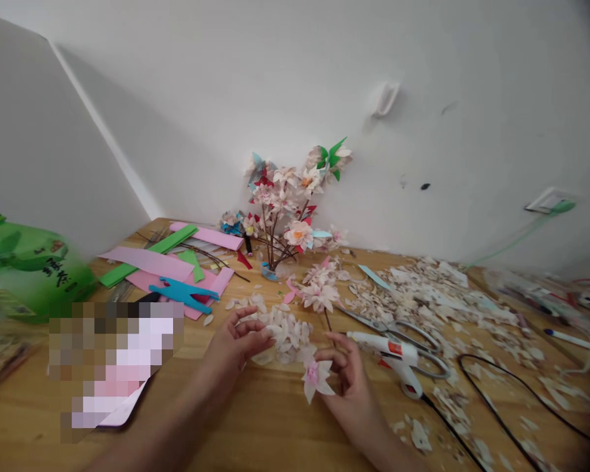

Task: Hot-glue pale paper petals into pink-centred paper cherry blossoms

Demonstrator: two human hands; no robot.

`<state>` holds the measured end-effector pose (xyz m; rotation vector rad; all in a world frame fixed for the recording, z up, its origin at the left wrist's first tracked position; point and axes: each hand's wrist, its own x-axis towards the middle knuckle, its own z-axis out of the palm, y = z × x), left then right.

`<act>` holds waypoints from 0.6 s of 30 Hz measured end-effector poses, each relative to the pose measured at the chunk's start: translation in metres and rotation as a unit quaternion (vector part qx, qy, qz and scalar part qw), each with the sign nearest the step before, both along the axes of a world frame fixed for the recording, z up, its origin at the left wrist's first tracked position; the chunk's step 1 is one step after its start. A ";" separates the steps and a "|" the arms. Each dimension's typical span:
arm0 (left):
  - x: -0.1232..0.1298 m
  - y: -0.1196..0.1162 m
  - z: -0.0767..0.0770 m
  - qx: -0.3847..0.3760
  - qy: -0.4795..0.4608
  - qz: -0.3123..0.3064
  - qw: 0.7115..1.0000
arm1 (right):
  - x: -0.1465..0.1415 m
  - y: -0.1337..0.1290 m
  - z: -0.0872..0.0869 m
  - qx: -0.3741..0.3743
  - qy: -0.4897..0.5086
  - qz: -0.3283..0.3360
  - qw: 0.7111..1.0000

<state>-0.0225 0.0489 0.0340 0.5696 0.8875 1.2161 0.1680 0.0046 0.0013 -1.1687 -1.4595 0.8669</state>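
My right hand [348, 375] pinches a handmade flower [315, 375] with pale petals and a pink centre, which faces up and toward me. Its stem is hidden by my fingers. My left hand [244, 339] is at the near left side of a pile of loose whitish petals [291, 331]. Thumb and fingertips there close on a pale petal [273, 333] at the edge of the pile. Just behind my right hand lies another pale pink flower [319, 295] on a brown stem.
A white glue gun [391, 351] and scissors [398, 331] lie at right, with a black cord [501, 387]. Petal scraps [423, 295] spread behind them. A flower arrangement [295, 196] stands by the wall. Coloured paper strips [167, 262], a blurred-out phone [122, 373] and a green bottle [34, 269] are at left.
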 end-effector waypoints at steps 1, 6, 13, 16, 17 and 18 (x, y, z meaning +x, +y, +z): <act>0.000 0.000 -0.001 0.005 0.009 -0.007 1.000 | 0.001 -0.001 0.000 0.006 -0.012 0.000 1.000; 0.002 -0.002 -0.006 0.030 0.072 -0.048 0.996 | 0.006 -0.004 -0.008 0.032 -0.069 0.009 0.997; 0.009 -0.013 -0.004 0.104 0.140 -0.113 0.978 | 0.007 -0.006 -0.008 0.115 -0.123 0.033 0.985; 0.011 -0.017 0.001 0.101 0.147 -0.138 0.974 | 0.006 -0.006 -0.008 0.134 -0.116 0.032 0.984; 0.012 -0.017 0.002 0.096 0.146 -0.143 0.974 | 0.006 -0.006 -0.008 0.135 -0.113 0.033 0.984; 0.012 -0.017 0.003 0.091 0.144 -0.147 0.974 | 0.005 -0.006 -0.009 0.135 -0.111 0.035 0.984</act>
